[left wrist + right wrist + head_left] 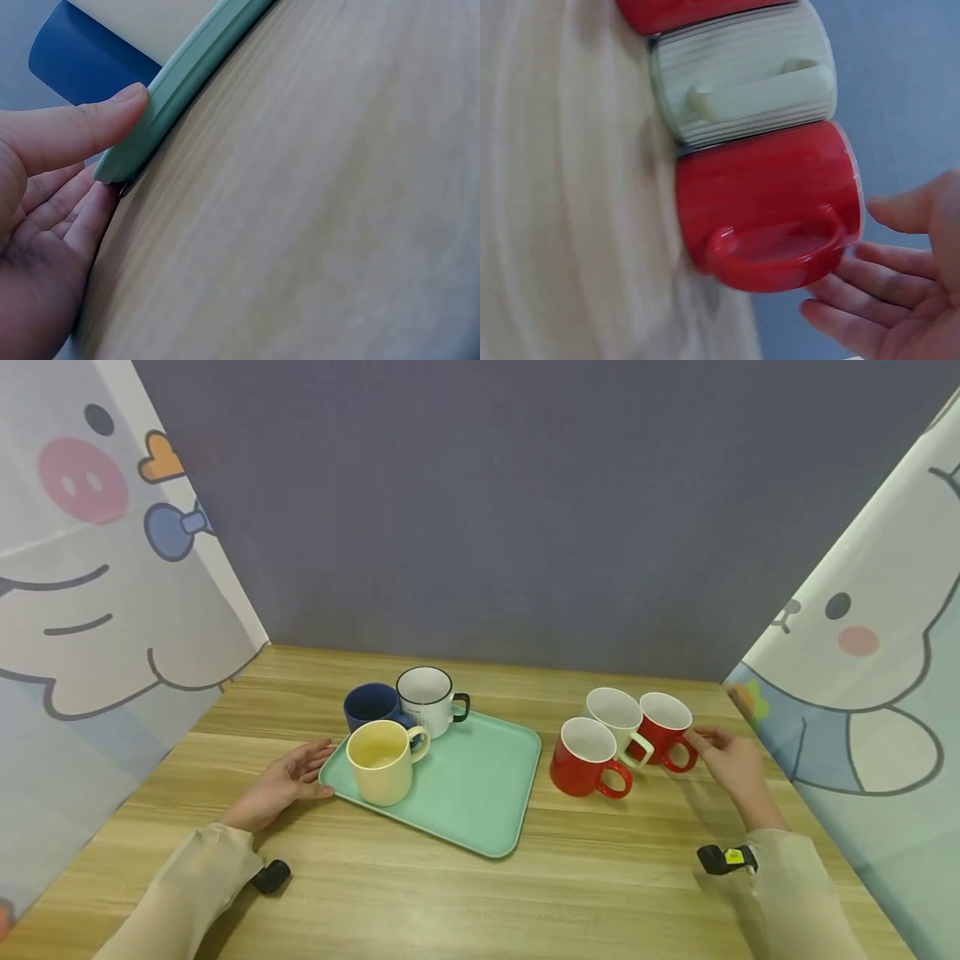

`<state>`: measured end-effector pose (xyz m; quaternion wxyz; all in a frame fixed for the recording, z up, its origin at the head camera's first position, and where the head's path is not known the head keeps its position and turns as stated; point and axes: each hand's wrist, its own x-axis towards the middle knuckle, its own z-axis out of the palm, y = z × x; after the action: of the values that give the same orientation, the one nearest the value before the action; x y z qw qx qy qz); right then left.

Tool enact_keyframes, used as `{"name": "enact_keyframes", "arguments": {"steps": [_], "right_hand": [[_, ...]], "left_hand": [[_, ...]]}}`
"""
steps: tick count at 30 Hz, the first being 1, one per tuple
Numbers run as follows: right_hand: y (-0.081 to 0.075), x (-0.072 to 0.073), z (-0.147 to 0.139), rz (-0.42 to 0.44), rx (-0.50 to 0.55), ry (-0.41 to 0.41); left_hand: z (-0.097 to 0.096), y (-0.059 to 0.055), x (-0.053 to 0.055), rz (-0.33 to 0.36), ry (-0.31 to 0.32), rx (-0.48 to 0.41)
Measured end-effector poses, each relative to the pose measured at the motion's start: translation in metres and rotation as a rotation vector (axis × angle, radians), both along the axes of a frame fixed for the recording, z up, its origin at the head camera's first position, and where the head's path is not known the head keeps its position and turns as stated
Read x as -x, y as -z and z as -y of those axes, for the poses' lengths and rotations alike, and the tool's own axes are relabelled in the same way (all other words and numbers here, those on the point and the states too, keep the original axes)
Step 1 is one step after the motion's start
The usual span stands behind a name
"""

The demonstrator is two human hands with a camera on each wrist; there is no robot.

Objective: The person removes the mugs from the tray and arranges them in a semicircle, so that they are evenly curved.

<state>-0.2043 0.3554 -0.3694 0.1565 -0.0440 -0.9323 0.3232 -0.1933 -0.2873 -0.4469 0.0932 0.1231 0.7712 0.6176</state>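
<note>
My left hand (283, 783) holds the left edge of a mint-green tray (480, 785), thumb on the rim and fingers at its underside in the left wrist view. On that tray's left side stand a pale yellow mug (384, 777), a navy blue mug (371, 700) and a white mug with a black rim and handle (426, 712). At the right, my right hand (733, 767) is beside a red mug (663, 737), its fingers loosely spread close to the rim and handle in the right wrist view. That red mug is white inside.
Left of that red mug stand a cream ribbed mug (613, 708) and another red mug (576, 768), close together, handles turned right. The wooden table (450, 910) ends at a grey back panel (480, 527). Cartoon-printed sheets (112, 610) flank both sides.
</note>
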Motion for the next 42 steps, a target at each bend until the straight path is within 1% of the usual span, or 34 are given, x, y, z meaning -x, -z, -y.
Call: {"name": "enact_keyframes", "arguments": {"steps": [3, 5, 7, 13, 16, 19, 22, 23, 27, 30, 33, 38, 40, 42], "right_hand": [[-0.007, -0.001, 0.006, -0.133, 0.005, 0.058], [-0.011, -0.001, 0.010, -0.200, 0.026, 0.068], [-0.016, -0.002, 0.016, -0.237, 0.055, 0.053], [-0.023, -0.002, 0.037, -0.319, 0.096, -0.051], [-0.024, -0.002, 0.052, -0.357, 0.090, -0.103], [-0.026, -0.001, 0.071, -0.394, 0.109, -0.184], [-0.027, -0.002, 0.089, -0.430, 0.105, -0.268], [-0.027, -0.002, 0.095, -0.437, 0.106, -0.293], [-0.026, -0.003, 0.119, -0.454, 0.038, -0.356], [-0.024, -0.003, 0.136, -0.436, 0.005, -0.409], [-0.021, -0.003, 0.152, -0.405, 0.007, -0.471], [-0.013, 0.000, 0.181, -0.382, 0.021, -0.572], [-0.009, 0.001, 0.191, -0.359, 0.034, -0.611], [-0.005, 0.003, 0.201, -0.318, 0.046, -0.635]], "left_hand": [[0.000, 0.000, 0.001, 0.001, 0.001, 0.000], [0.000, 0.000, 0.001, 0.001, 0.002, -0.002], [0.000, 0.000, 0.000, 0.007, -0.004, -0.006], [-0.001, 0.000, 0.001, 0.009, -0.007, 0.001], [-0.001, -0.001, 0.000, 0.010, -0.006, 0.002], [0.000, -0.001, 0.000, 0.008, -0.006, 0.000], [0.000, -0.001, -0.001, 0.002, -0.005, -0.003], [0.000, -0.001, -0.001, 0.002, -0.004, -0.002], [0.000, 0.000, -0.001, 0.002, 0.000, -0.003], [0.000, -0.001, 0.000, 0.000, 0.002, -0.002], [0.000, -0.001, 0.001, -0.006, 0.005, -0.002], [0.000, -0.003, 0.002, -0.015, 0.007, -0.002], [0.000, -0.002, 0.002, -0.015, 0.008, -0.001], [0.001, -0.001, 0.002, -0.014, 0.016, 0.002]]}}
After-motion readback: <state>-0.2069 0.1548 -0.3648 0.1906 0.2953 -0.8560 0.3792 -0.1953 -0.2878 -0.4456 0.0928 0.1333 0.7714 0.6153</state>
